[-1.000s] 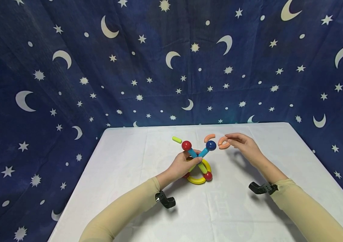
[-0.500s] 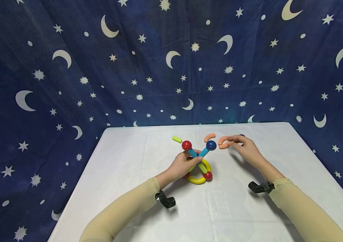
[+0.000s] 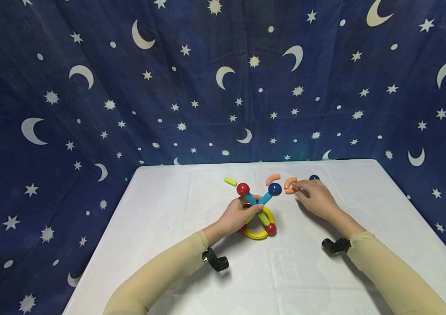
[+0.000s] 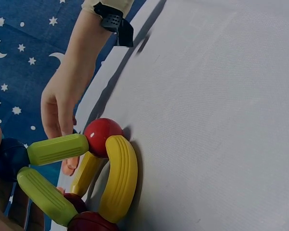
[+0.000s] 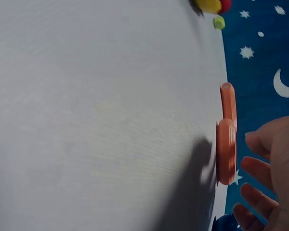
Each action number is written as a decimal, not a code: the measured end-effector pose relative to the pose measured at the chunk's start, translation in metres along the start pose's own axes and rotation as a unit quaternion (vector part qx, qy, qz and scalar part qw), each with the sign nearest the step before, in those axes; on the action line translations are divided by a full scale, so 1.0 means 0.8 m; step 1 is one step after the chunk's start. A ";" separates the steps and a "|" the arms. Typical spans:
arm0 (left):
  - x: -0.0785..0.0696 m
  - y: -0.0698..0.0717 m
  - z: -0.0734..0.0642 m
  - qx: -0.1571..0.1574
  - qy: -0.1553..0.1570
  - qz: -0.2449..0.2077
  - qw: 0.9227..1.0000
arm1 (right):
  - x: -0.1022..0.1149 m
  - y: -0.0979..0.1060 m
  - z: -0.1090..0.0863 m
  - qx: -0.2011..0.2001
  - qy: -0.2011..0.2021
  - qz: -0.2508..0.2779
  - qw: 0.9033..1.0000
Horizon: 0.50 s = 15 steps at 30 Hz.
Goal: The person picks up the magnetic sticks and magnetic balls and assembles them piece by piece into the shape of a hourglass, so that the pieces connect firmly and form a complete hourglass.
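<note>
My left hand (image 3: pixel 234 216) grips a figure built of magnetic sticks and balls by its dark blue middle ball (image 4: pixel 10 159). Two light blue sticks rise from there, one tipped with a red ball (image 3: pixel 242 189), the other with a blue ball (image 3: pixel 274 189). Green sticks (image 4: pixel 58 149) slope down to red balls joined by yellow curved sticks (image 4: pixel 119 178). Part of the figure is hidden behind the hand. To its right, my right hand (image 3: pixel 317 199) reaches over two orange curved sticks (image 3: pixel 290 181), fingers spread in the right wrist view and fingertips near the closest stick (image 5: pixel 226 151).
Another orange curved stick (image 3: pixel 273 178) lies a little left of the pair. A short green stick (image 3: pixel 230 181) is farther back on the left. A dark blue ball (image 3: pixel 314 177) sits behind my right hand. The white table (image 3: pixel 175 192) ends at a starry curtain (image 3: pixel 207 109).
My right hand has lowered slightly toward the orange curved sticks, and the dark blue ball behind it has come into sight. The left hand and the figure have stayed put.
</note>
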State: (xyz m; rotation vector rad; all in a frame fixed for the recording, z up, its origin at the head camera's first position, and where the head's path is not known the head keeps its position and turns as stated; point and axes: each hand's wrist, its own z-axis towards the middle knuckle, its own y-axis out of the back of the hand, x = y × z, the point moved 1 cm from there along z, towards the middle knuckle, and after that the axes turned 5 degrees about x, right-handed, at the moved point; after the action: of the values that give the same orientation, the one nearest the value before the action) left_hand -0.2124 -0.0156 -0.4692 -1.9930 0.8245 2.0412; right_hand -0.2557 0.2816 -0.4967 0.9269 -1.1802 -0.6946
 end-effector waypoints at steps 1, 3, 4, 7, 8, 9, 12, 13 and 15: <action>0.000 0.000 0.000 -0.001 0.000 0.000 1.000 | 0.002 -0.001 -0.001 0.004 0.009 -0.019 1.000; -0.001 0.000 0.000 -0.001 -0.001 -0.001 1.000 | 0.005 -0.002 -0.003 0.021 0.021 -0.057 0.998; 0.000 0.000 0.000 -0.001 -0.001 -0.002 1.000 | 0.007 -0.002 -0.004 0.032 0.023 -0.073 0.997; -0.001 0.001 -0.001 0.000 -0.001 -0.005 1.000 | 0.012 -0.004 -0.008 0.072 0.025 -0.107 0.991; -0.001 0.001 -0.001 0.000 -0.001 -0.007 1.000 | 0.013 -0.005 -0.008 0.083 0.025 -0.110 0.990; -0.001 0.001 -0.001 0.000 0.000 -0.007 1.000 | 0.014 -0.005 -0.009 0.091 0.026 -0.110 0.989; -0.002 0.000 0.000 -0.001 0.000 -0.006 1.000 | 0.014 -0.005 -0.011 0.100 0.036 -0.101 0.989; -0.002 0.000 0.000 -0.001 -0.001 -0.007 1.000 | 0.014 -0.004 -0.011 0.100 0.037 -0.098 0.989; -0.002 0.000 -0.001 0.000 -0.002 -0.006 1.000 | 0.013 -0.004 -0.011 0.102 0.037 -0.095 0.990</action>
State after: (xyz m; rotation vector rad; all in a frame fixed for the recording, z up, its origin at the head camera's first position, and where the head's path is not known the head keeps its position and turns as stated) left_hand -0.2120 -0.0156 -0.4673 -1.9886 0.8084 2.0381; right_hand -0.2444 0.2733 -0.4953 1.2389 -1.1202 -0.6939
